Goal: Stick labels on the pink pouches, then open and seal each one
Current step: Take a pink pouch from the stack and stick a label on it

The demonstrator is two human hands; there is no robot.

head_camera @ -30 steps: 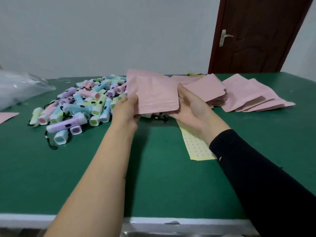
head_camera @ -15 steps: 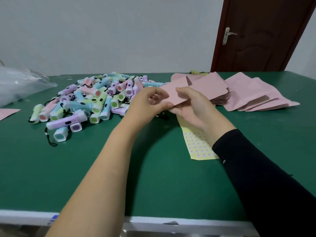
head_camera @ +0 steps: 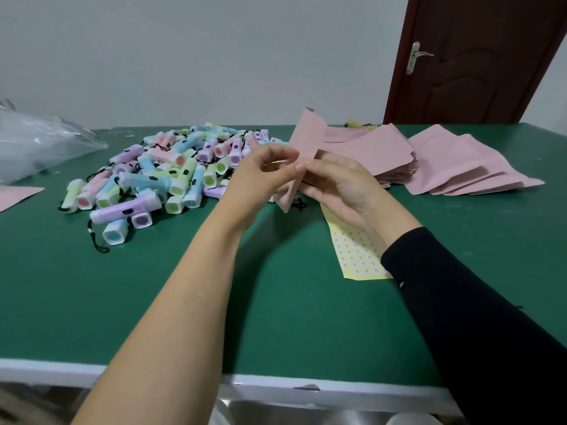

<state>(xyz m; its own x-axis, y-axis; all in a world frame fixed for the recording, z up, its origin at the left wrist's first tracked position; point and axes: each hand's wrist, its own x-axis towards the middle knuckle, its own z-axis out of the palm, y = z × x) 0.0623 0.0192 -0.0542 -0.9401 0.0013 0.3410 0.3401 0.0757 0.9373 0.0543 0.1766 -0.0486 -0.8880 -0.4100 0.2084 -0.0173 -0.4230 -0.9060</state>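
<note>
A person holds one pink pouch (head_camera: pixel 308 136) up over the middle of the green desk (head_camera: pixel 153 286). The pouch stands almost on its edge, tilted, with one end high and the other end low, near the desk top. The left hand (head_camera: pixel 264 176) is on the left side of the pouch. Its fingers (head_camera: pixel 276 154) are curled and pinch the pouch with the thumb. The right hand (head_camera: pixel 340 185) is on the right side. Its fingers (head_camera: pixel 325 162) are curled round the pouch and pinch it too. The two hands are very close together.

The right arm wears a black sleeve (head_camera: pixel 460 302).

A yellow sheet of labels (head_camera: pixel 356 256) lies flat on the desk, just under the right hand and wrist. A pile of pink pouches (head_camera: pixel 460 170) lies on the far right of the desk, some stacked and some spread out like a fan. One more pink piece (head_camera: pixel 15 194) lies at the left edge.

A big heap of little torches (head_camera: pixel 171 173) in pink, blue, green and purple sits on the far left, beside the left hand. A clear bag (head_camera: pixel 36 142) lies further left. A brown door (head_camera: pixel 475 56) is behind the desk on the right.
</note>
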